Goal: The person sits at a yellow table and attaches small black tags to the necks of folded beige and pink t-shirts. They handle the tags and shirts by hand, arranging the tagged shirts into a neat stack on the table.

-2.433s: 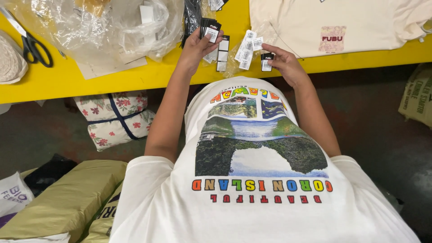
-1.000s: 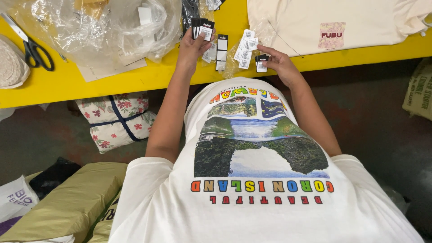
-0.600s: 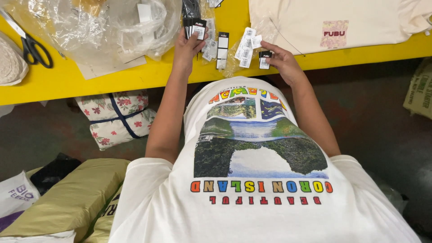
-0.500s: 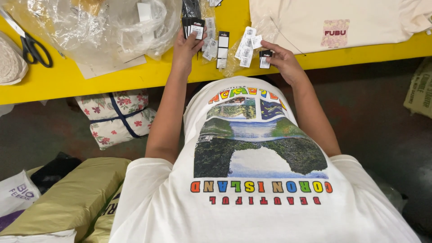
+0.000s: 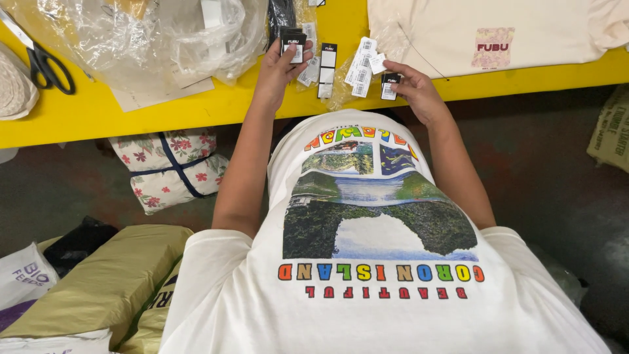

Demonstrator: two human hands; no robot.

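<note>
Where the long yellow table (image 5: 196, 108) meets the person's body, a folded cream shirt (image 5: 498, 33) is laid at its right end and crumpled clear plastic bags (image 5: 151, 33) at its left. A small stack of black rectangular card tags (image 5: 293, 44) is gripped in the left hand (image 5: 278, 69), fingers curled. One black tag with a white label (image 5: 389, 86) is pinched by the right hand (image 5: 416, 92).

I see scissors (image 5: 46, 63) left on the table (image 5: 196, 108), shirt (image 5: 491, 33) right (tags (image 5: 360, 62) between).
</note>
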